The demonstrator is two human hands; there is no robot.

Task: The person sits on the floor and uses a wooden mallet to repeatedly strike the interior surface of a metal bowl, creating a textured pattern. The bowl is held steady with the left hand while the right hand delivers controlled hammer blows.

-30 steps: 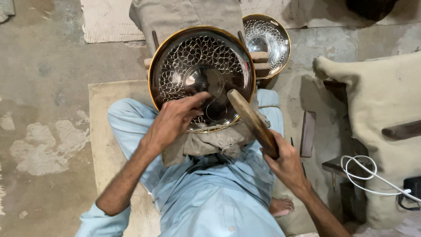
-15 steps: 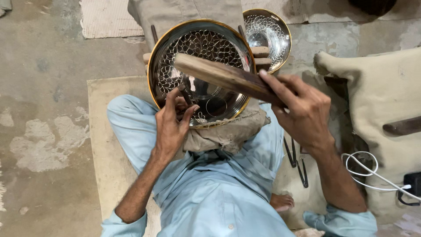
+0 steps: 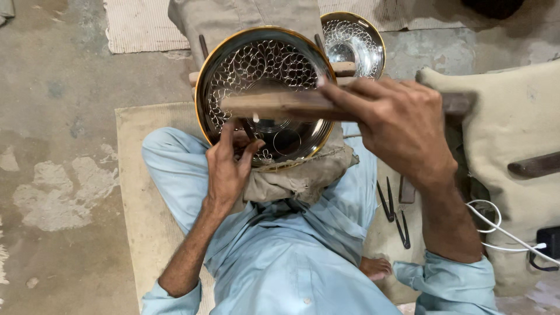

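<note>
A large round metal plate (image 3: 256, 61) with an engraved floral pattern and a golden rim rests tilted on a cloth pad in my lap. My left hand (image 3: 228, 166) presses on its near rim, fingers pinched around a small tool I cannot make out. My right hand (image 3: 396, 125) is raised above the plate and grips a long wooden mallet (image 3: 274, 105), held level across the plate's middle.
A second engraved plate (image 3: 354, 39) sits behind the first. Beige cushions (image 3: 513, 122) lie at the right, with a white cable (image 3: 496, 230) and black charger. Dark metal tools (image 3: 394, 210) rest on the mat beside my leg. Concrete floor spreads at the left.
My right hand swung the wooden mallet up from beside my lap to level above the plate. My left hand slid from the plate's centre to its near rim.
</note>
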